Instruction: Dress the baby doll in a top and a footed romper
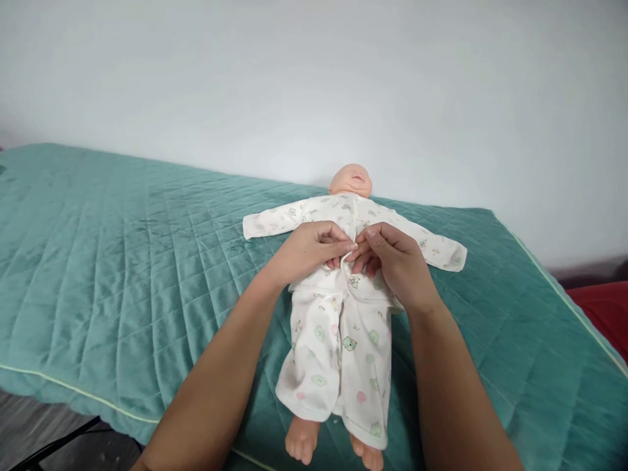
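A baby doll [350, 179] lies on its back on a teal quilted mattress [122, 261], head toward the wall. It wears a white printed shirt [304, 212] and matching trousers [343, 353]; bare feet stick out near the front edge. My left hand [307, 248] and my right hand [392, 258] meet over the doll's belly. Both pinch the front edges of the shirt where they overlap, fingertips touching. The shirt's sleeves lie spread out to either side.
The mattress runs far to the left and ends close to the doll's feet at the front. A pale wall [314, 78] stands right behind the doll's head. Something red [603, 311] sits low at the right, beyond the mattress edge.
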Demonstrator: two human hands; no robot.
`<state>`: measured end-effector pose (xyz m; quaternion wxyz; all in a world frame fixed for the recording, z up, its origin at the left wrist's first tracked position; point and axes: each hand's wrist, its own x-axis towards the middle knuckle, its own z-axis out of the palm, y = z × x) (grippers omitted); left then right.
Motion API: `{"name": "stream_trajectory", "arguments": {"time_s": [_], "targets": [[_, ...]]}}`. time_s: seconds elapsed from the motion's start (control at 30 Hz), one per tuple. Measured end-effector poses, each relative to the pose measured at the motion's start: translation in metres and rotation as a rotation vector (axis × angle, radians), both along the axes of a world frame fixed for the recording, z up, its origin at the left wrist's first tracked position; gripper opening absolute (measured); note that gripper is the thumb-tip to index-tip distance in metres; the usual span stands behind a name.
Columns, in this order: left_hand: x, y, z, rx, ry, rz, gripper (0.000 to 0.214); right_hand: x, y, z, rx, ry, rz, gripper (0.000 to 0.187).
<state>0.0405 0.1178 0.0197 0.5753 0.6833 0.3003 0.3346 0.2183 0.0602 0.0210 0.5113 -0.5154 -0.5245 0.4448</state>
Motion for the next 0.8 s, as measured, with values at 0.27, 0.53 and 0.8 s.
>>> {"name": "stream_trajectory", "arguments": {"time_s": [0.27, 0.53, 0.8], "targets": [[-0.0013, -0.0027, 0.0017, -0.005, 0.008, 0.017, 0.014, -0.0008, 0.0011, -0.0017, 0.012, 0.016, -0.016, 0.031], [0.0005, -0.0021, 0.0021, -0.017, 0.031, 0.060, 0.015, -0.0001, 0.0010, -0.0012, 0.006, 0.010, -0.006, 0.027], [-0.0028, 0.0005, 0.0026, -0.007, 0.061, 0.003, 0.012, -0.0016, 0.0013, -0.0021, 0.050, -0.011, 0.006, 0.021]]}}
